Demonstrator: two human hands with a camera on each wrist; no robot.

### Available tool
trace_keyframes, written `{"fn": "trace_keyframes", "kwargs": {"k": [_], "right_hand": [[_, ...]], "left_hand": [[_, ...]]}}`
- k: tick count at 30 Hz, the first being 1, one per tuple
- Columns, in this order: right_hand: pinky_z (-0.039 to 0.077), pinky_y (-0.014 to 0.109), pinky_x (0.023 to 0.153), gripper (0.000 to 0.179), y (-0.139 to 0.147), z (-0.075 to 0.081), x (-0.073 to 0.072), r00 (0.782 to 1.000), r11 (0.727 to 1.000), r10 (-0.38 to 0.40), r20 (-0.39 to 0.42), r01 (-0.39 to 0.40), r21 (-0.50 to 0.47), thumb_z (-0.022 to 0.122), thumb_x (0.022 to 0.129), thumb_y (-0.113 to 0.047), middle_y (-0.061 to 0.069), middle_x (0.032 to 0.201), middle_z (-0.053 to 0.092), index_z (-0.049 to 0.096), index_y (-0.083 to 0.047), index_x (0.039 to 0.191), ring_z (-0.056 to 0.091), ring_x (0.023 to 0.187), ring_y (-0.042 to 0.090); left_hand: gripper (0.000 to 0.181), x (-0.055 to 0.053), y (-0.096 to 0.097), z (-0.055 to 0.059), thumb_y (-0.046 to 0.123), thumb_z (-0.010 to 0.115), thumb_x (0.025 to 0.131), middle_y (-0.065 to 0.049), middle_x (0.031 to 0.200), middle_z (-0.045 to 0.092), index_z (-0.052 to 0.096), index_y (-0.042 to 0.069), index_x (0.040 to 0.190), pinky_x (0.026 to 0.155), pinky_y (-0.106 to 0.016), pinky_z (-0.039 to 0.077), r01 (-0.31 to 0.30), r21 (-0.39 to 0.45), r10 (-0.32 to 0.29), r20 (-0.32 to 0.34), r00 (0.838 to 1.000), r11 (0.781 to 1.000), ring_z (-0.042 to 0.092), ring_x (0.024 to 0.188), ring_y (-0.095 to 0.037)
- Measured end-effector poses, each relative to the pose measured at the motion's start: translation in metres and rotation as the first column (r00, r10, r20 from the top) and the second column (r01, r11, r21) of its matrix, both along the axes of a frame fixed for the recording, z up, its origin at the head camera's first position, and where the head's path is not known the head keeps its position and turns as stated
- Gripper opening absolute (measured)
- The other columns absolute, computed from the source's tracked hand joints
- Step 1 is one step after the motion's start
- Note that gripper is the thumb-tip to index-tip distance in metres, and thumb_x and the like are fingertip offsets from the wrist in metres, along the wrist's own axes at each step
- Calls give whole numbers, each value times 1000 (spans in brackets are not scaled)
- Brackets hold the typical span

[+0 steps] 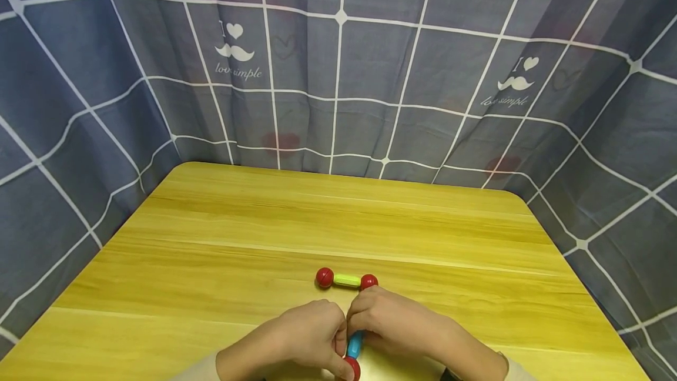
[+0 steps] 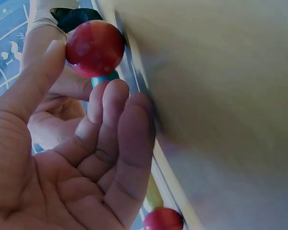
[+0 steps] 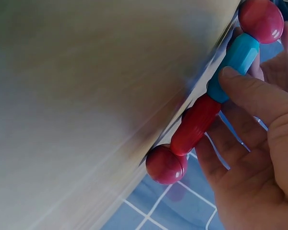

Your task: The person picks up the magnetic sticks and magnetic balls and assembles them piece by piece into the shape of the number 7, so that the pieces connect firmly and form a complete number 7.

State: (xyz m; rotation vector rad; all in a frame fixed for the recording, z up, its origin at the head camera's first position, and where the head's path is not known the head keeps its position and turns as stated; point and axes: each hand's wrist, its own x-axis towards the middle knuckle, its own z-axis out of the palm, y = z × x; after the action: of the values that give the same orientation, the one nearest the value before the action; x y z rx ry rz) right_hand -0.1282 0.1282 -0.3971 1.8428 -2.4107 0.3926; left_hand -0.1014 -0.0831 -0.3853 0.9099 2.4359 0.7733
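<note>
A chain of toy building rods and balls lies on the wooden table. Its far side is a yellow-green rod [image 1: 347,280] between a left red ball [image 1: 324,277] and a corner red ball [image 1: 369,281]. From that corner a red rod [image 3: 197,124] meets a blue rod [image 3: 237,60] end to end, and a near red ball [image 2: 95,48] caps the blue rod. My left hand [image 1: 312,334] pinches this near ball, its thumb pressed to one side. With thumb and fingers my right hand [image 1: 396,319] grips the blue rod; in the head view it hides the red rod.
The yellow wood-grain table [image 1: 211,222] extends beyond the hands to its rounded back corners. A blue-grey curtain [image 1: 296,75] with white grid lines hangs behind it and along both sides.
</note>
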Motion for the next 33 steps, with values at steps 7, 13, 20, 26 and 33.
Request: {"fn": "trace_keyframes", "kwargs": {"k": [7,13,20,26,33], "right_hand": [[36,13,94,10,0,1,-1,1000,1000,0,4,0,9,76,86,-23,-19,96,63,70,-23,93,54,96,-3],[37,16,96,11,2,2,-1,1000,999,-9,16,8,37,76,86,-23,-20,99,63,71,-24,96,54,99,-2],[36,17,97,12,3,3,-2,1000,999,-29,9,28,41,76,86,-22,-20,99,63,71,-24,97,54,101,-2],[37,17,97,11,1,3,-3,999,998,-43,-2,43,40,76,87,-23,-20,98,63,71,-24,96,54,99,-2],[38,18,96,11,0,3,-3,998,997,-57,-16,58,45,75,87,-23,-20,98,63,71,-24,97,54,99,-1]], "left_hand": [[18,-23,-17,10,20,80,81,14,68,57,64,16,75,55,-18,47,-52,112,66,-125,990,992,53,60,1],[23,-48,-28,-2,13,74,87,-3,93,60,67,5,107,66,-25,49,-224,123,255,-400,880,967,54,79,-13],[19,-61,-32,-13,5,75,85,-2,91,59,70,4,102,67,-26,49,-159,147,202,-362,910,976,55,79,-15],[14,-61,-31,-13,5,76,84,-1,89,60,69,5,96,68,-25,51,-161,159,207,-341,917,974,59,82,-16],[16,-61,-31,-14,4,76,83,-1,90,60,69,4,98,69,-24,51,-155,162,203,-343,917,975,59,82,-15]]}}
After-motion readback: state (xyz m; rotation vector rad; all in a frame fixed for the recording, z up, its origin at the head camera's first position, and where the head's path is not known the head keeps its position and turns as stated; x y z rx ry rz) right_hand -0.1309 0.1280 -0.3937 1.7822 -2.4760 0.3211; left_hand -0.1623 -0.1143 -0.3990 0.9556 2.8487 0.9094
